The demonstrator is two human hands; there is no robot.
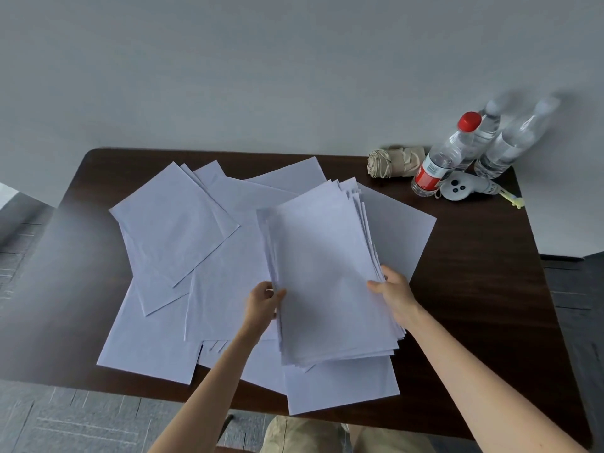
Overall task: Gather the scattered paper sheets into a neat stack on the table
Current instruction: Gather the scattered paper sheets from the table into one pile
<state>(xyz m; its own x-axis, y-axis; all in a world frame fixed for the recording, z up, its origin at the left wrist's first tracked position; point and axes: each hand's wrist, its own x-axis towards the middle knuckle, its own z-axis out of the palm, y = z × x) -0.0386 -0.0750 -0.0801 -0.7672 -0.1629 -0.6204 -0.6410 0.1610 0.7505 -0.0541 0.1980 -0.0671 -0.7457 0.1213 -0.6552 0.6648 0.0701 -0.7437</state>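
A loose stack of white paper sheets [322,273] is held just above the dark wooden table [483,289], its edges uneven. My left hand [263,304] grips the stack's left edge, thumb on top. My right hand [394,294] grips its right edge, thumb on the top sheet. Several more white sheets lie scattered flat beneath and to the left: one tilted sheet [175,220] at the upper left, another sheet [150,341] at the lower left, and a sheet [343,385] hanging toward the table's front edge.
At the table's back right stand two clear water bottles, one with a red cap [447,155] and one behind it [513,142]. A folded beige umbrella [392,160] and a white controller [457,189] lie beside them. A grey wall rises behind the table.
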